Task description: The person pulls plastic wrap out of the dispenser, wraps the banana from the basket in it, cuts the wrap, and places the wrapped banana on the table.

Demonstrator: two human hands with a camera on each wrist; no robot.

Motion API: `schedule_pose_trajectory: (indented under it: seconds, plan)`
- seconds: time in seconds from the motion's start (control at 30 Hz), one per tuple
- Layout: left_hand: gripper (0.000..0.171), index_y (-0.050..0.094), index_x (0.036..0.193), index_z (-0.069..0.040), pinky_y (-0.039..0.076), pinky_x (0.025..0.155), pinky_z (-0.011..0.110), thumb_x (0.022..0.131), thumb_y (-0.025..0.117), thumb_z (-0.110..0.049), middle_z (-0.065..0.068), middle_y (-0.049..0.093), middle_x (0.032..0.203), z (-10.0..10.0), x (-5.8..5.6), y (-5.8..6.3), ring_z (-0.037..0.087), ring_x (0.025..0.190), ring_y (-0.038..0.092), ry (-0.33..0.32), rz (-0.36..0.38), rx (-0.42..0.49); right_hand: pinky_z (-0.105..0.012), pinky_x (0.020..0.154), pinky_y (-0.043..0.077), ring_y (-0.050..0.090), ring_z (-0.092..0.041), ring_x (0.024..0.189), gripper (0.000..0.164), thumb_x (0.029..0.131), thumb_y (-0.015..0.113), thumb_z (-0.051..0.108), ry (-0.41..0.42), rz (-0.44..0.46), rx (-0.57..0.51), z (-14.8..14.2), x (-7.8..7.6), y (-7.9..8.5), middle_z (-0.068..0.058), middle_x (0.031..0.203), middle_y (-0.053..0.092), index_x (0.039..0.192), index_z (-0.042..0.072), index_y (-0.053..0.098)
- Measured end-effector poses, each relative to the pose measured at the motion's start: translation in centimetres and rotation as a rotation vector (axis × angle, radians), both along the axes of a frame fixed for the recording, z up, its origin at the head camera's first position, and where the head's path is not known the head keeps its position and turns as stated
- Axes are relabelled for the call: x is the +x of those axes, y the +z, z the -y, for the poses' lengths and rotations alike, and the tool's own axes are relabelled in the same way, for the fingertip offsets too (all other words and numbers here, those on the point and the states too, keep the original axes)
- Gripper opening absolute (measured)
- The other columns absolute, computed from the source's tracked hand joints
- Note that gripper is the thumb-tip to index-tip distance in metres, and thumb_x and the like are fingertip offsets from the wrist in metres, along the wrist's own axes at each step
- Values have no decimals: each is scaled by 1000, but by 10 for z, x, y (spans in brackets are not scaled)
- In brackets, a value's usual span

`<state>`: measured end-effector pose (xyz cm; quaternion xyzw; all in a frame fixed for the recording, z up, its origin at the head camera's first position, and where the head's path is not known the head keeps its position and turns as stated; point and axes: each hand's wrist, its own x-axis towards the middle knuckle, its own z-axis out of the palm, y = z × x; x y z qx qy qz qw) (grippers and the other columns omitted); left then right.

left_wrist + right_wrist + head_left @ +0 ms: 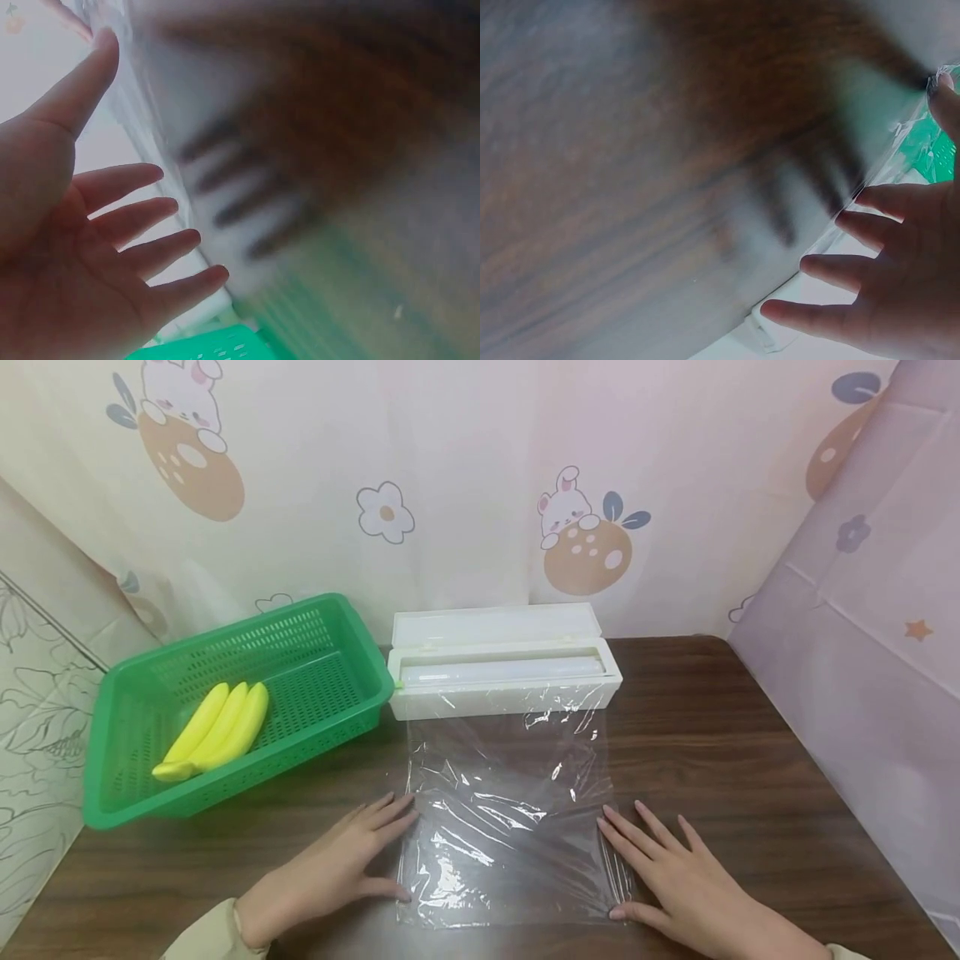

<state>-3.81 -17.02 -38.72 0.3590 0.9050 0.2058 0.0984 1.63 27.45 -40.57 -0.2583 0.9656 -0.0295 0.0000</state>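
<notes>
- Patterned curtains [465, 468] hang behind and beside a dark wooden table [720, 735], whose top shows its grain through the clear film.
- One sheet of plastic wrap [510, 860] lies on the table between the person's hands, running up over the front of the white box [510, 700] to the roll [502, 670] inside.
- Neither hand grasps anything: the left hand [348, 852] has its fingers spread along the sheet's left edge, and the right hand [678, 877] has straight fingers at the right edge, its thumb by the near corner.
- Spreading the sheet flat seems to be the step in hand. Light, even pressure outward from the middle would serve best, both sides together, so that the film does not slew.
- Creases gather along the right edge; that side probably wants smoothing first, gently, since thin film is likely to cling to itself or to fingertips.
- Too hard a pull toward the body could unwind more film or shift the box.
- Counted: one sheet, one roll, one box with one raised lid [495, 627], one green basket [300, 752], three bananas [217, 735] joined in one bunch inside the basket, and two hands.
</notes>
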Motion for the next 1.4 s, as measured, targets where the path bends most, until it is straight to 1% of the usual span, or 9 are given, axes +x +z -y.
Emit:
schedule_pose_trajectory:
  seconds: [0.13,0.3,0.57,0.7,0.87,1.0,1.1,1.2,1.4]
  plan:
    - [83,56,150,0,44,112,64,90,77,-53,26,44,161,4,-4,9,52,144,46,16,-55,26,-80,104,40,44,-44,148,92,89,62,76,-7,7,-6,1,0,1,-2,166,45,159,19,49]
    - [78,55,150,2,49,109,58,93,77,-46,24,53,155,11,-10,27,45,138,55,13,-117,39,-81,105,38,43,-44,149,92,89,61,76,-14,31,-9,1,0,2,-2,166,45,160,19,48]
    - [67,55,152,-4,52,109,53,98,75,-39,13,61,150,22,-20,69,33,136,60,10,-112,67,-81,104,38,43,-44,149,92,89,60,77,-26,54,-14,1,1,2,-2,166,45,160,19,48]
    - [57,61,147,-4,55,106,50,98,77,-29,10,67,144,25,-28,86,29,132,65,-14,-167,90,-81,104,38,43,-44,149,92,88,60,77,-28,54,-17,1,1,2,-2,166,45,160,20,48]
    - [49,66,141,-4,57,103,47,96,78,-20,10,70,138,29,-39,101,28,127,68,-49,-224,123,-80,104,39,43,-44,149,94,88,60,78,-21,48,-23,0,0,1,-3,166,45,160,20,47]
    - [46,70,135,-3,60,98,45,91,82,-14,8,74,131,37,-53,115,26,120,72,-47,-302,146,-74,105,43,48,-39,147,93,88,63,75,23,-19,-43,-2,0,-3,-5,164,47,159,16,49]
    - [45,73,131,-3,62,92,44,88,85,-11,7,77,126,47,-66,124,25,114,75,-21,-357,137,-69,104,46,52,-36,144,93,87,65,74,54,-75,-58,-3,0,-5,-7,163,49,157,14,51]
    - [45,73,131,-4,63,89,46,89,85,-12,9,77,125,59,-79,132,24,108,76,25,-370,91,-67,102,48,54,-34,142,94,87,65,74,65,-102,-69,-3,1,-6,-7,162,50,156,13,51]
    - [42,72,132,-1,59,95,56,94,81,-18,17,75,126,88,-102,137,37,117,72,153,-279,-36,-65,100,49,56,-34,141,94,86,67,73,77,-121,-82,-3,2,-8,-8,161,51,156,12,51]
